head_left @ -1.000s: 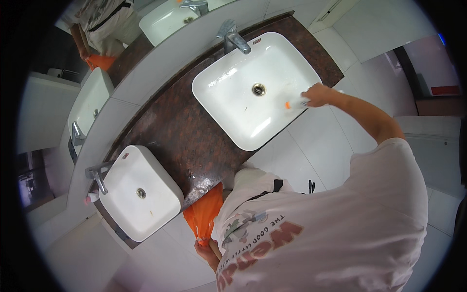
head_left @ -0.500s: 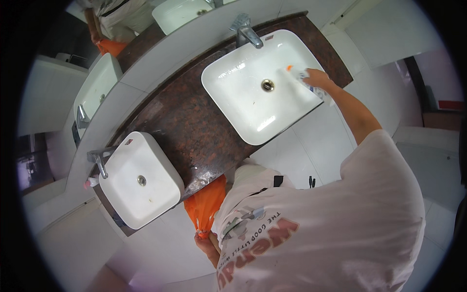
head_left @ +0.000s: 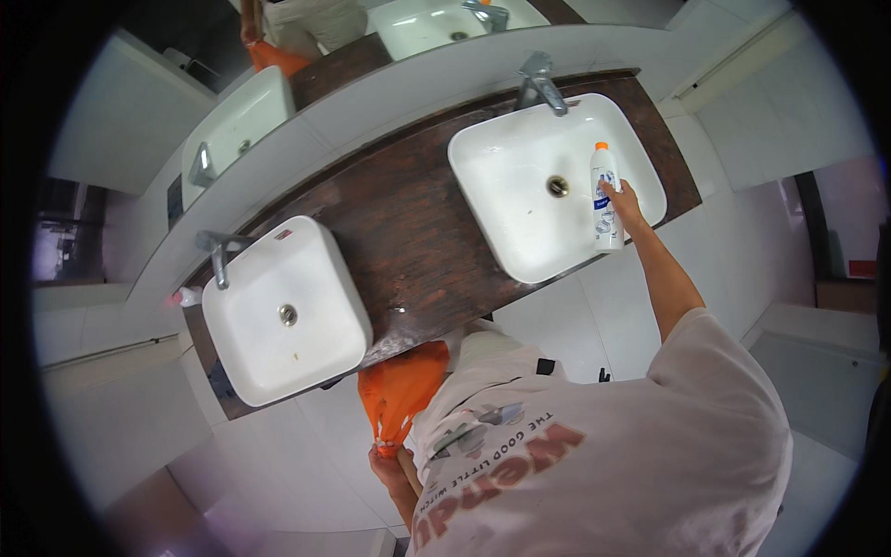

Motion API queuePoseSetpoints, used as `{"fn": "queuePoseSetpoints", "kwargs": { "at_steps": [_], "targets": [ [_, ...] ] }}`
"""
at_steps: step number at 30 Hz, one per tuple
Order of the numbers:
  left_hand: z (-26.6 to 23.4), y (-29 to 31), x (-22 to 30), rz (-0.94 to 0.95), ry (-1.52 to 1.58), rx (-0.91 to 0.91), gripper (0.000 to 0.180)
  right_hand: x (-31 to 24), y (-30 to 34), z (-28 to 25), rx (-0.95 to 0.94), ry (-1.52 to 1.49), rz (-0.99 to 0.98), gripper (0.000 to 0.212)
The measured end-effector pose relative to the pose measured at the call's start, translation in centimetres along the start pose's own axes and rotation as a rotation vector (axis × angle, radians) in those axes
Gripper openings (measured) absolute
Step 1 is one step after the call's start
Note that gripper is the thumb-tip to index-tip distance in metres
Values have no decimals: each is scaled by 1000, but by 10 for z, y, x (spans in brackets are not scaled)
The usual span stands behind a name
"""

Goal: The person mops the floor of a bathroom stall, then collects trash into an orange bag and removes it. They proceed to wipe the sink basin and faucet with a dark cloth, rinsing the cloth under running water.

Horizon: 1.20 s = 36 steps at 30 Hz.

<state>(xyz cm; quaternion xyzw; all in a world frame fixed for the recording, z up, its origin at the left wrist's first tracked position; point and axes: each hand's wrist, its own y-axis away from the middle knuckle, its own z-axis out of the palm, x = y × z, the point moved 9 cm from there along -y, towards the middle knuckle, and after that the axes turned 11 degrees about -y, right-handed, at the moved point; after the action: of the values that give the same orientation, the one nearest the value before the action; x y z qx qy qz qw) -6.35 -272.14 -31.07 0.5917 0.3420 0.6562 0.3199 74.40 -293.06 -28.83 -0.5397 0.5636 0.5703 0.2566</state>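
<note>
My right hand (head_left: 626,202) is wrapped round a white bottle (head_left: 606,232) with an orange cap and blue print. The bottle is above the right part of the right-hand white basin (head_left: 506,218), cap pointing toward the mirror side. My left hand (head_left: 388,466) is down by my left hip, gripping the gathered end of an orange plastic bag (head_left: 401,390). That bag hangs beside the front edge of the dark reddish-brown counter (head_left: 418,251). A chrome faucet (head_left: 541,85) stands behind the right basin.
To the left sits a second white basin (head_left: 306,357) with its own chrome faucet (head_left: 220,252). A small pink-and-white bottle (head_left: 189,297) lies at the counter's far left end. A mirror (head_left: 334,79) runs along the wall. Pale tiles (head_left: 557,325) cover the floor.
The bottle, blurred and tilted over the basin's right side, now appears sharp and lengthwise above the basin. My left hand still holds the orange bag. The whole view has shifted a little.
</note>
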Motion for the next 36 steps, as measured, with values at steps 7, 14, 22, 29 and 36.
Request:
{"fn": "queuePoseSetpoints", "kwargs": {
  "at_steps": [7,14,22,29,36],
  "targets": [
    [-60,-17,-13,38,275,-98,36,-54,93,139,-134,-187,-225,44],
    [-169,-64,-6,114,585,-69,35,-111,242,410,-555,-48,-434,49],
    [-220,-96,21,86,569,-55,32,-177,421,711,-946,136,-617,53],
    [-209,-97,32,-106,743,-12,33,-190,430,963,-947,-39,-586,51],
    [-187,-116,52,-88,880,-49,34,-118,342,1122,-847,77,-610,51]
  ]
}}
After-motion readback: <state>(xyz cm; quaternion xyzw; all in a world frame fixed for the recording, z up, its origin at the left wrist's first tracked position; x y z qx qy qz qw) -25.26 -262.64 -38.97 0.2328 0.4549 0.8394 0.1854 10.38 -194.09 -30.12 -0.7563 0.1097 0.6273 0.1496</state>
